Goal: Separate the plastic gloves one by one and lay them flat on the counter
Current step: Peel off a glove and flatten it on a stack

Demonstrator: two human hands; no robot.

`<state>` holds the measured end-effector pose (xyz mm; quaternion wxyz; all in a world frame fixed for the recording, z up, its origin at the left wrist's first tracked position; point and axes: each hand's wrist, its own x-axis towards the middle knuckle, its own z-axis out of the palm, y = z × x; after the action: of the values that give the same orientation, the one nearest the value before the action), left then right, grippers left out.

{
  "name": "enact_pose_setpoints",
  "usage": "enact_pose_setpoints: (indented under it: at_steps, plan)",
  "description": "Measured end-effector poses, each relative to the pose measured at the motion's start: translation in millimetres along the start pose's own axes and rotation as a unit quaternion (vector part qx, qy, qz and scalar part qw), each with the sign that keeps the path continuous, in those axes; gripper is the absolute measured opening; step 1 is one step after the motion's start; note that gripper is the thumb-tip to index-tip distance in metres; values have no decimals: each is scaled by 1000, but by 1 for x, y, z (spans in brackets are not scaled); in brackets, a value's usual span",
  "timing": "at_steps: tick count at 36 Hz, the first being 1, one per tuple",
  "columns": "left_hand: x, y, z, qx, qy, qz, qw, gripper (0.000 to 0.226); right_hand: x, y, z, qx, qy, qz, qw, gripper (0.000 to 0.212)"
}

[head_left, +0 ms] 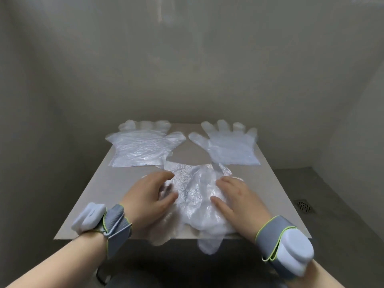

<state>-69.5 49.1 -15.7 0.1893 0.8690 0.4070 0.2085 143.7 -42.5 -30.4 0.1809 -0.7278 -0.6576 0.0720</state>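
Two clear plastic gloves lie flat at the far end of the counter [99, 183]: one on the left [143, 148] and one on the right [230, 146], fingers pointing away from me. A crumpled bunch of clear gloves [197, 196] sits near the front edge, its fingers hanging over the edge. My left hand [149, 196] hovers at the bunch's left side with fingers loosely curled; whether it pinches the plastic is unclear. My right hand [234, 196] lies palm down on the bunch's right side with straight fingers.
The counter is a small grey slab set against plain grey walls. A floor drain [304, 205] lies to the right below the counter. Both my wrists wear grey straps with white devices [89, 217].
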Motion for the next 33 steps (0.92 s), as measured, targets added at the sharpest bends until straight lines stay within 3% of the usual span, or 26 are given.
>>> enact_pose_setpoints:
  at_steps: [5, 12, 19, 26, 33]
  plan:
    - [-9, 7, 8, 12, -12, 23, 1000, 82, -3, -5, 3, 39, 83, -18, 996, 41]
    - [-15, 5, 5, 30, -23, 47, 998, 77, -5, -7, -8, 123, 144, 28, 982, 10]
    - [-18, -1, 1, 45, -39, 45, 997, 73, -8, 0, -22, 211, 126, 95, 965, 24]
    - [-18, 5, 1, 41, -21, 48, 998, 48, -10, -2, -31, 190, 122, 92, 970, 15]
    - [-11, 16, -10, 28, 25, 41, 998, 65, -3, -9, -49, 175, 145, 67, 972, 11]
